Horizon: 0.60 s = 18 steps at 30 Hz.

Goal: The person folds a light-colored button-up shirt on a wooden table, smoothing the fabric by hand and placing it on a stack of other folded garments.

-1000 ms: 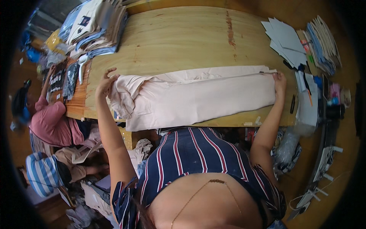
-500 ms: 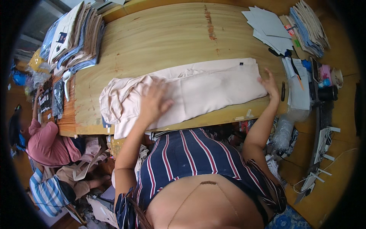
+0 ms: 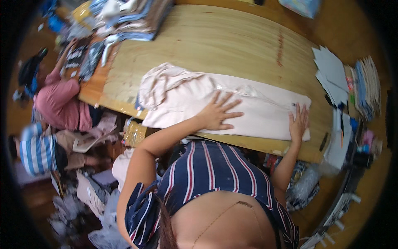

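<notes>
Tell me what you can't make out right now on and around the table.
All in the head view:
Pale pink garment under the left hand: hidden by palm and fingers.
The same garment under the right hand: hidden by that hand.
Small dark label near the right fingertips: too small to read.
Stack of folded clothes: cut off by the upper edge.
Light blue package: also cut off there.

The pink garment (image 3: 261, 116) is matt, creased cloth, the tabletop (image 3: 224, 45) smooth wood, the white sheets (image 3: 332, 74) paper.
</notes>
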### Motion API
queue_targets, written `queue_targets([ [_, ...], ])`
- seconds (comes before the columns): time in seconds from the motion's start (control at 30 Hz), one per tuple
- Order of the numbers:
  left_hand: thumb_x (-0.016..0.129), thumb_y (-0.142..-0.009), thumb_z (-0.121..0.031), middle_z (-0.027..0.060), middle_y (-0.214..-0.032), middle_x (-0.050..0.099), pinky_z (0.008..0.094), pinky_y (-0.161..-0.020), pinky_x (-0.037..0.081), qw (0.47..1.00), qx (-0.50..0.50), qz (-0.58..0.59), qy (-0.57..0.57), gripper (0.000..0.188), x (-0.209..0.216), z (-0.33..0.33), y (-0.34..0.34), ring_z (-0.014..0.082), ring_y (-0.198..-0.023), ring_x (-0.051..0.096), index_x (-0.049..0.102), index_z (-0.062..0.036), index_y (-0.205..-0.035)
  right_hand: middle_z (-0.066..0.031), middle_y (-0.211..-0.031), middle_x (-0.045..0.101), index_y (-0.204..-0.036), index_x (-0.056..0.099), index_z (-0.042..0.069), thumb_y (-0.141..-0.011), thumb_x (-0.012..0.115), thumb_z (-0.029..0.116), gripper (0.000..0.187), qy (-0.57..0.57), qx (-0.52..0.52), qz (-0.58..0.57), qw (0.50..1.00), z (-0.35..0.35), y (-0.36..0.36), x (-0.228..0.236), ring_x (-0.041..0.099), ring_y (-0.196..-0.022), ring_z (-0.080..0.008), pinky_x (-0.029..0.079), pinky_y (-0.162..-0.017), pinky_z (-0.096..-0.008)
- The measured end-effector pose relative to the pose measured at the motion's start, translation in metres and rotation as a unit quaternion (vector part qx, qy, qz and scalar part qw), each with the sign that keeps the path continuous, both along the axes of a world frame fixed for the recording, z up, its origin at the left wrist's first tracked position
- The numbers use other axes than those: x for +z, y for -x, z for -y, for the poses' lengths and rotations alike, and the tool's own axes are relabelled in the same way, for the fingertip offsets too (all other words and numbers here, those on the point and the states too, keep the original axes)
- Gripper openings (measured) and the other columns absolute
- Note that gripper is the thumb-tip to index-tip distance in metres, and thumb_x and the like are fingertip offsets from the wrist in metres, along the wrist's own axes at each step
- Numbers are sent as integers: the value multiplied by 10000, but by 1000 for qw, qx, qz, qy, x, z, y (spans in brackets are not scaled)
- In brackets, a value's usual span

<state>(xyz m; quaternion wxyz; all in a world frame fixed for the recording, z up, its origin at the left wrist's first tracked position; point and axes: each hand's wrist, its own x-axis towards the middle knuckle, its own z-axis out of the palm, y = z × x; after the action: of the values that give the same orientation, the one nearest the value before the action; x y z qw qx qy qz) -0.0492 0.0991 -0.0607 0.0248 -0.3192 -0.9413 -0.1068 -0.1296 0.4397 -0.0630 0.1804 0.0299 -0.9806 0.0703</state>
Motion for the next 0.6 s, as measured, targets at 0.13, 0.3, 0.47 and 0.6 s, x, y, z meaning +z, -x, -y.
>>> queue_targets([
  [0.13,390,-803,-475,62,-1355,214,568,-957,62,991,132,-1,-37,508,12,19,-36,248,-1259,167,341,-250,-1256,-100,-1265,370,-1159,472,173,-780,518,200,382,-59,-105,171,978,49,28,28,311,-1177,-274,278,-915,-453],
  [0.3,587,-708,-245,85,-1115,439,447,-862,258,872,478,-59,-89,454,7,79,-114,247,-1076,381,448,-89,-1112,-117,-1096,500,-1036,541,73,-704,561,97,334,192,356,77,911,200,30,60,428,-1056,-266,310,-892,-409],
  [0.47,621,-671,-200,98,-1017,474,371,-788,321,794,593,-100,-84,441,0,122,-152,257,-966,437,477,-73,-1068,-70,-1081,509,-966,565,94,-660,628,191,327,72,667,0,742,363,-44,58,400,-1101,-235,297,-895,-390],
  [0.6,636,-656,-204,108,-1009,473,372,-773,342,802,582,-86,-105,479,3,129,-147,262,-948,445,472,-69,-1086,-68,-948,559,-908,557,77,-723,596,197,224,183,670,167,700,420,-17,8,512,-894,-216,393,-774,-356],
])
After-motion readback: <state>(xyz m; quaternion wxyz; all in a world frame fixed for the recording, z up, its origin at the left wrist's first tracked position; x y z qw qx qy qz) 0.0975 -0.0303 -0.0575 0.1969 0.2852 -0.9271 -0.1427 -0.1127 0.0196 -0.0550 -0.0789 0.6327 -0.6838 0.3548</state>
